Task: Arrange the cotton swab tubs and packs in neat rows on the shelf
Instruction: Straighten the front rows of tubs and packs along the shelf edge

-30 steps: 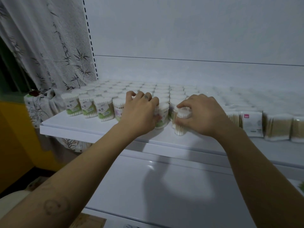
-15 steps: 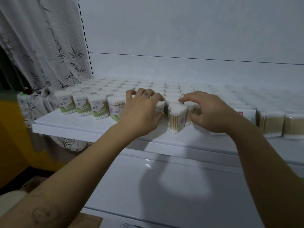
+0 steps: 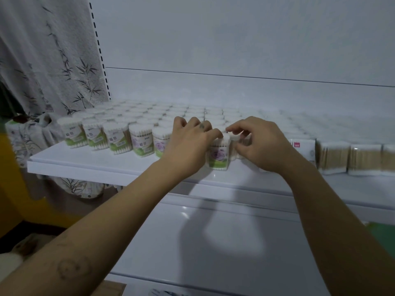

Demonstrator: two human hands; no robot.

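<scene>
Many clear round tubs of cotton swabs (image 3: 140, 144) stand in rows on the white shelf (image 3: 102, 165), several deep. One tub with a purple flower and green label (image 3: 218, 155) stands at the front between my hands. My left hand (image 3: 188, 146) curls its fingers over the tub's left side and the tubs behind. My right hand (image 3: 258, 144) pinches at the top of the tub just right of it, fingers bent. Flat packs of wooden swabs (image 3: 333, 158) line the front to the right.
A bamboo-print curtain (image 3: 49, 60) hangs at the left, beside the shelf's slotted upright (image 3: 99, 50). A white lower shelf (image 3: 213, 242) juts out under my arms. The white back panel (image 3: 235, 39) closes the shelf behind.
The flower-label tub was turned so its label now faces front. My right hand lifted from the tubs on the right and closed in beside it; my left hand stayed at the tub's left.
</scene>
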